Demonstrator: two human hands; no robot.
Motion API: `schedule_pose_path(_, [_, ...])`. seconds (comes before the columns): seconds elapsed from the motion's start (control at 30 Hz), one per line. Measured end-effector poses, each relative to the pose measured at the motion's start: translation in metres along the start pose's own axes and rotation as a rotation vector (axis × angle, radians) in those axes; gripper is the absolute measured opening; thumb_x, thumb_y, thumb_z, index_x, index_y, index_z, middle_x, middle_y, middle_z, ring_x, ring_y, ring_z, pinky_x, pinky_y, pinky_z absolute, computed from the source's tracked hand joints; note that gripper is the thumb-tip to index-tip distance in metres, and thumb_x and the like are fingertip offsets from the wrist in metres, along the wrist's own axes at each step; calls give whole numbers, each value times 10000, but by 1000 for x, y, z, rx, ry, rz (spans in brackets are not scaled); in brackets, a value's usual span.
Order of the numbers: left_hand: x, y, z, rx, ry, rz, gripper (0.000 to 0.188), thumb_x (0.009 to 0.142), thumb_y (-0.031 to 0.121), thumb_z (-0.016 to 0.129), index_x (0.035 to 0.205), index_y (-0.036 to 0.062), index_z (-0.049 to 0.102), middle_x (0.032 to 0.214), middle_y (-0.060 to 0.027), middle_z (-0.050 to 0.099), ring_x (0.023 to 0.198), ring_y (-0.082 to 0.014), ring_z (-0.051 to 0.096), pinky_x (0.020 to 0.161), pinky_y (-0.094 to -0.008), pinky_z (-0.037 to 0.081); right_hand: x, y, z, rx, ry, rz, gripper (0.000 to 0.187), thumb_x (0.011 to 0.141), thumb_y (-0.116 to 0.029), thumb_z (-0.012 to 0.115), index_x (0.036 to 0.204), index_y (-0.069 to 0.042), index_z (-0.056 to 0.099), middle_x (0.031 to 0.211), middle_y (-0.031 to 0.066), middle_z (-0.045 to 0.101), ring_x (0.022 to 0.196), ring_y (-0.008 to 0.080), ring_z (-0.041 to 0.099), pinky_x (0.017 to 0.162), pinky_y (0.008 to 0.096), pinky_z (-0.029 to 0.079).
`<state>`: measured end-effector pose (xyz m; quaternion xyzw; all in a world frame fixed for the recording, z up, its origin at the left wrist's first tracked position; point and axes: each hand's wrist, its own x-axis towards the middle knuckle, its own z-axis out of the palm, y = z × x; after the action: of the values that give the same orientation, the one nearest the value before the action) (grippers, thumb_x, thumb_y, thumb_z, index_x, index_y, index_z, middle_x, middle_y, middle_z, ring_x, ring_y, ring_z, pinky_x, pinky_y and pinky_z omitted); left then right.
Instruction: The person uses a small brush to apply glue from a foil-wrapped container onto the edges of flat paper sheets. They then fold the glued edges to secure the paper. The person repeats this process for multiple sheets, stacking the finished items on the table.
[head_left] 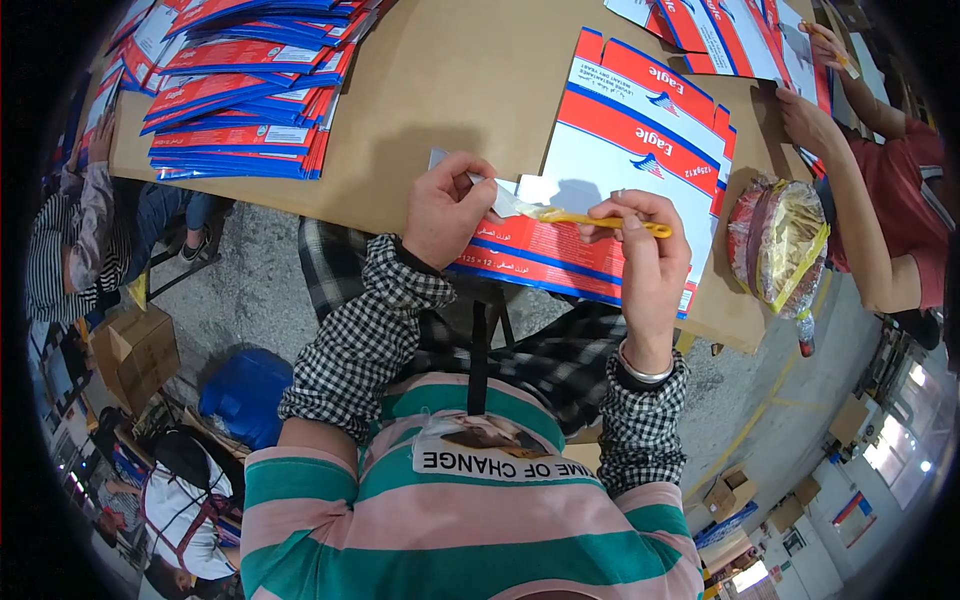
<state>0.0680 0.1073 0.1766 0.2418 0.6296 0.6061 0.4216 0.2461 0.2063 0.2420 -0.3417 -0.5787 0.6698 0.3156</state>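
On the table in front of me lies a flat, unfolded carton [625, 160] printed in red, white and blue. My left hand [452, 205] is at its left edge, thumb and forefinger pinched on a white carton flap [512, 204]. In my right hand [648, 240] is a brush [580, 217] with a yellow handle, gripped between thumb and fingers. Its pale, whitish tip points left and touches or nearly touches the flap; which of the two I cannot tell. The carton lies partly under both hands.
A tall pile of flat cartons [240, 95] stands at the far left of the brown table [400, 60]. More cartons [715, 35] lie at the far right. By the right edge sits a plastic-wrapped bundle [780, 240]. Co-workers are at both sides; the right one's hand [825, 48] holds a yellow-handled tool.
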Motion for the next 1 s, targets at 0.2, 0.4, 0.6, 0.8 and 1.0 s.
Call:
schedule_pose_path(0.2, [0, 0, 1, -47, 3, -23, 79, 823, 14, 542, 887, -29, 560, 618, -18, 528, 556, -85, 579, 506, -204, 471, 0, -1, 5, -6, 18, -26, 169, 918, -26, 403, 1044, 45, 489, 907, 135, 609, 793, 177, 598, 749, 303, 499])
schedule_pose_path(0.4, [3, 0, 2, -5, -1, 18, 72, 819, 2, 536, 882, -24, 560, 623, -18, 531, 550, -74, 565, 508, -208, 476, 3, 0, -1, 53, 40, -34, 157, 918, -34, 418, 1032, 38, 498, 916, 133, 610, 784, 179, 595, 746, 302, 495])
schedule_pose_path(0.6, [-12, -15, -4, 198, 21, 166, 176, 703, 116, 621, 867, 52, 620, 704, -64, 603, 667, -144, 576, 614, -317, 478, -12, 6, -11, -351, 230, 89, 106, 846, -61, 541, 908, 21, 565, 883, 81, 564, 805, 170, 581, 751, 290, 486])
schedule_pose_path(0.8, [1, -13, 3, 168, -4, 86, 25, 766, 45, 571, 775, 42, 548, 514, -36, 520, 431, -87, 488, 421, -251, 384, -3, 14, -45, 73, 179, -30, 210, 910, -115, 436, 1055, 23, 500, 927, 109, 545, 793, 177, 531, 716, 283, 436])
schedule_pose_path(1.0, [-8, 1, -1, 87, 25, 87, 28, 779, 34, 546, 793, 10, 551, 550, -78, 595, 481, -140, 622, 431, -255, 465, -5, 11, -47, 116, 240, -12, 261, 938, -143, 402, 1122, 18, 495, 936, 102, 571, 779, 171, 536, 723, 277, 427])
